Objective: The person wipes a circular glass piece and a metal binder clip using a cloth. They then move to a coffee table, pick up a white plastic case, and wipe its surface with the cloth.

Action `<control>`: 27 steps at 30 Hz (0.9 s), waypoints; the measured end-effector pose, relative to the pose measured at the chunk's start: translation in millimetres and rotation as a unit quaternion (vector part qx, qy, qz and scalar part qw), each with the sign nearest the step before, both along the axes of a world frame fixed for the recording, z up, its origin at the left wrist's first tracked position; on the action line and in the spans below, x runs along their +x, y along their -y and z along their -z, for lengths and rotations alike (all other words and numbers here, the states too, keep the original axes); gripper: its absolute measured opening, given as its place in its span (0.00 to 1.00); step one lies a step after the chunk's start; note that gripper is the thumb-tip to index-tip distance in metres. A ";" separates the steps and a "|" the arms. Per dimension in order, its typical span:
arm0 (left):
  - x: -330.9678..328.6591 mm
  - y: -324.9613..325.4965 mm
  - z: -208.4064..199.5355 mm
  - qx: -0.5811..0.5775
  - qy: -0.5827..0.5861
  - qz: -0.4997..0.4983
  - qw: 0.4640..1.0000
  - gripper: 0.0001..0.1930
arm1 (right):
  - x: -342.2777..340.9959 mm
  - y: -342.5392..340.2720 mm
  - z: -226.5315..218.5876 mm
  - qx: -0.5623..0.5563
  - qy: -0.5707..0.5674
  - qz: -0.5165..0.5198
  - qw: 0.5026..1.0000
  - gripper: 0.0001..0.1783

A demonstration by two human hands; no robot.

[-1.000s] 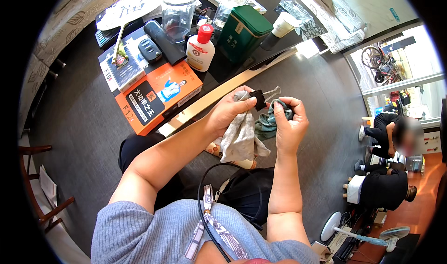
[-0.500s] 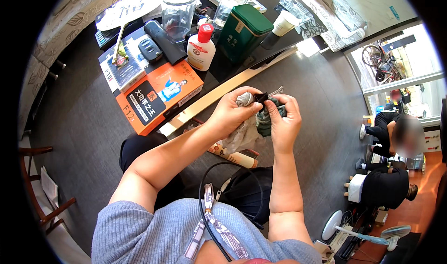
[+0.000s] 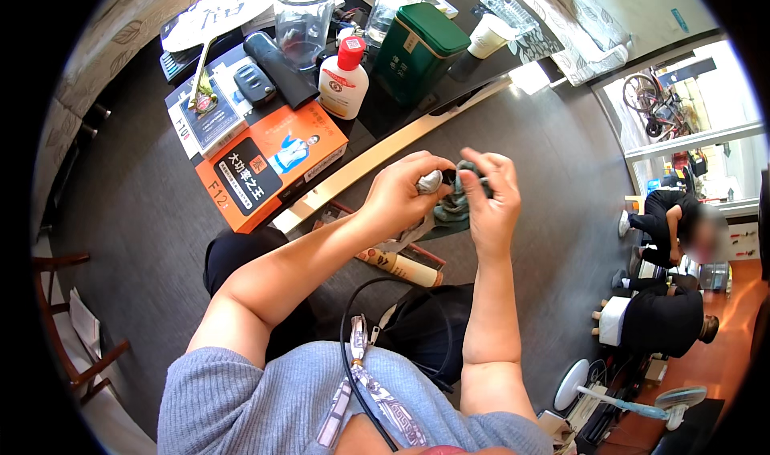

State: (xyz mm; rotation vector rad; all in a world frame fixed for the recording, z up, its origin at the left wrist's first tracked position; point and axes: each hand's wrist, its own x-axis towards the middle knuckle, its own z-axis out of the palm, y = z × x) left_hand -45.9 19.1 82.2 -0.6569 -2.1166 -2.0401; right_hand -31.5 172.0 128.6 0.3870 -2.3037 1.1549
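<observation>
In front of my lap, both hands are raised over the floor around a bunched piece of cloth. My left hand [image 3: 399,190] is closed, with a light grey knob of fabric [image 3: 429,182] poking out between its fingers. Grey-green cloth [image 3: 452,206] lies crumpled between the two hands, and its lower part hangs down. My right hand [image 3: 492,202] is bent round the right side of this cloth, its thumb against it and its forefinger raised. The fingertips partly hide what they pinch.
A dark table ahead carries an orange box [image 3: 269,166], a car key [image 3: 254,84], a red-capped bottle [image 3: 343,80], a green tin [image 3: 420,52], a glass jar [image 3: 305,22] and a paper cup [image 3: 490,36]. Two people sit at the right; a fan [image 3: 573,385] stands lower right.
My right forefinger has lifted and the right hand has shifted on the cloth. The grey-green cloth has turned and bunched nearer my left hand; the pale hanging part shows less.
</observation>
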 end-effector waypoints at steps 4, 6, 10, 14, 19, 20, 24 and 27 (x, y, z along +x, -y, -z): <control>0.3 2.1 -2.6 -0.025 0.000 0.015 1.000 0.14 | -4.7 -9.1 4.6 0.015 -0.015 0.049 0.999 0.09; -1.0 4.0 -2.9 -0.010 0.019 0.018 1.000 0.14 | -4.1 -15.1 3.5 -0.153 0.080 0.106 0.979 0.13; -2.3 -1.0 0.0 0.048 0.046 0.019 0.998 0.14 | -7.6 -31.0 3.5 -0.416 0.103 0.020 0.903 0.12; -2.3 1.6 -9.0 0.137 0.240 0.088 0.957 0.14 | -5.0 -16.6 -3.9 -0.435 0.153 0.015 0.887 0.10; -6.4 5.2 -1.0 0.331 0.340 0.142 0.869 0.17 | -2.8 -19.1 -5.0 -0.401 0.194 0.013 0.895 0.10; -6.8 5.1 -0.3 0.336 0.351 0.135 0.863 0.17 | -2.1 -19.3 -4.2 -0.400 0.201 0.027 0.894 0.11; -8.7 6.1 2.0 0.355 0.379 0.129 0.845 0.16 | 1.8 -20.5 -7.0 -0.435 0.224 -0.032 0.872 0.09; -9.8 6.1 6.5 0.364 0.385 0.132 0.838 0.16 | 5.8 -6.9 -15.9 -0.432 0.241 -0.041 0.868 0.17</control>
